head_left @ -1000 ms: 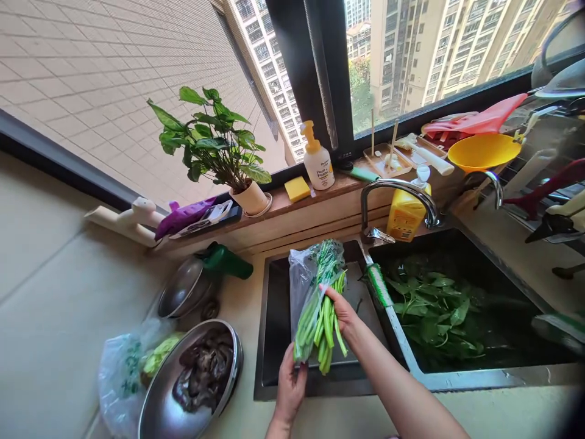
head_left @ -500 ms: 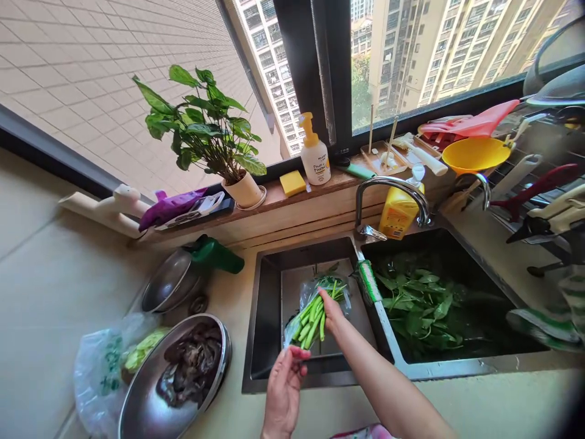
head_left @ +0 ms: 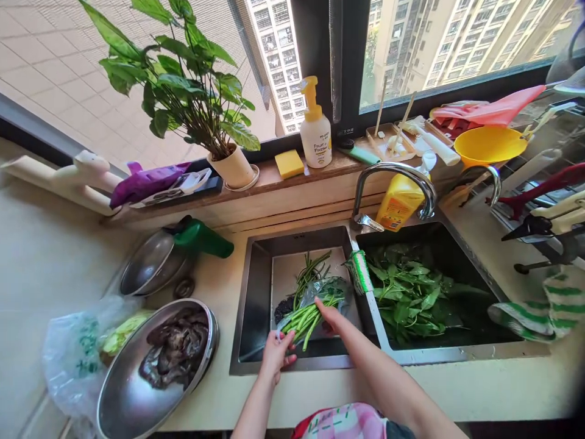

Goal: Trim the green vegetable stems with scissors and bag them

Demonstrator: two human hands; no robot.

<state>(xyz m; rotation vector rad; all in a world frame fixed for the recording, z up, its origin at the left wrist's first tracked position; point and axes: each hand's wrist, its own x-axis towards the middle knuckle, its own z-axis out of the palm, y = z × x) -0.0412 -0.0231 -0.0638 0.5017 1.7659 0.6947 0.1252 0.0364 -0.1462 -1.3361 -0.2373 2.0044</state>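
A bunch of green stalks (head_left: 305, 315) lies low in the left basin of the sink (head_left: 256, 286), partly inside a clear plastic bag (head_left: 329, 288). My right hand (head_left: 329, 317) grips the stalks from the right side. The fingers of my left hand (head_left: 275, 352) are pinched on the bag's lower end near the basin's front edge. More thin green stalks (head_left: 309, 273) rest on the basin floor behind the bunch.
The right basin holds leafy greens (head_left: 411, 296) in water, with a faucet (head_left: 393, 192) above. On the counter to the left stand a steel bowl of dark mushrooms (head_left: 169, 353), a bagged cabbage (head_left: 116, 332) and a pot lid (head_left: 153, 271). A potted plant (head_left: 201, 91) and soap bottles line the sill.
Both hands have lowered the bagged stalks from above the basin down to its floor. The view has tipped down and moved closer to the sink.
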